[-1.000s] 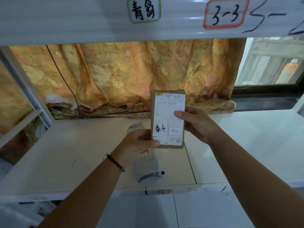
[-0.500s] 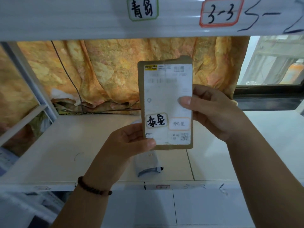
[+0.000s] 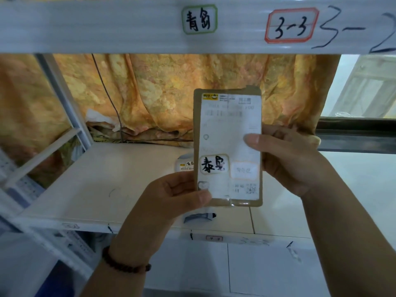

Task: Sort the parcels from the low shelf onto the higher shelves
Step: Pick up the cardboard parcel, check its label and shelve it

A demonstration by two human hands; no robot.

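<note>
An orange patterned curtain (image 3: 171, 99) hangs behind a white shelf (image 3: 90, 189), beneath an upper shelf rail (image 3: 107, 26) tagged "3-3" at one o'clock. At centre, a flat brown parcel (image 3: 228, 146) stands upright, label toward the camera. The right hand (image 3: 287, 159) clasps its edge at three o'clock, thumb across the label; the left hand (image 3: 169, 200) pinches the corner at seven o'clock. A grey mailer (image 3: 186, 165) lies on the shelf behind.

The parcel (image 3: 227, 146) is brown with a white label (image 3: 231, 133); the curtain (image 3: 171, 93) is orange-yellow floral; the shelf (image 3: 96, 189) is white; the bracelet (image 3: 126, 264) is dark brown.
</note>
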